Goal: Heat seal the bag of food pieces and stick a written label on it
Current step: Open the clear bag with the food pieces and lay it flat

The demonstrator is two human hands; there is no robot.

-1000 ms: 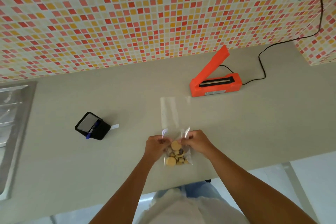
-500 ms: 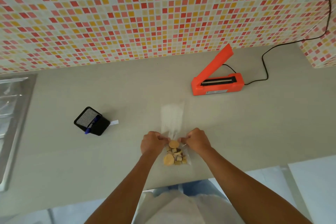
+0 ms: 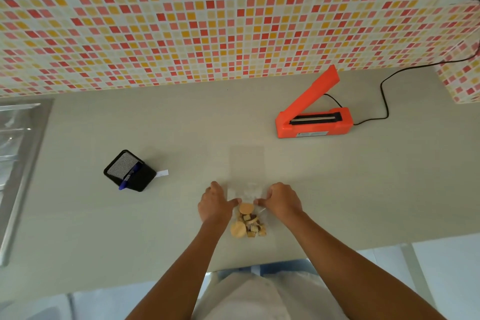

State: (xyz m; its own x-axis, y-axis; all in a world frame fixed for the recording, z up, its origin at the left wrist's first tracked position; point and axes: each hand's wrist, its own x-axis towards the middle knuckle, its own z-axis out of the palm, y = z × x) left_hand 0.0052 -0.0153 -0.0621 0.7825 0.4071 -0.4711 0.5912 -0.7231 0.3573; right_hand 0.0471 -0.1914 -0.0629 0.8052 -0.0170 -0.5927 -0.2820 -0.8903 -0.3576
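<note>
From my head camera, looking down: my left hand [image 3: 215,205] and right hand [image 3: 281,201] are both down on the clear bag [image 3: 246,176], one on each side, fingers curled in and pinching the plastic just above the food pieces [image 3: 248,224]. The pieces sit bunched at the near end of the bag, close to the counter's front edge, and the empty upper part lies flat on the grey counter [image 3: 337,189], stretching away from me. The orange heat sealer [image 3: 313,122] sits well off to the far right, arm raised, its black cord [image 3: 384,96] running up toward the tiled wall [image 3: 181,21]. On my left stands a black mesh pen holder [image 3: 130,170] with a blue pen [image 3: 128,178], and a small white label [image 3: 163,173] right beside it.
</note>
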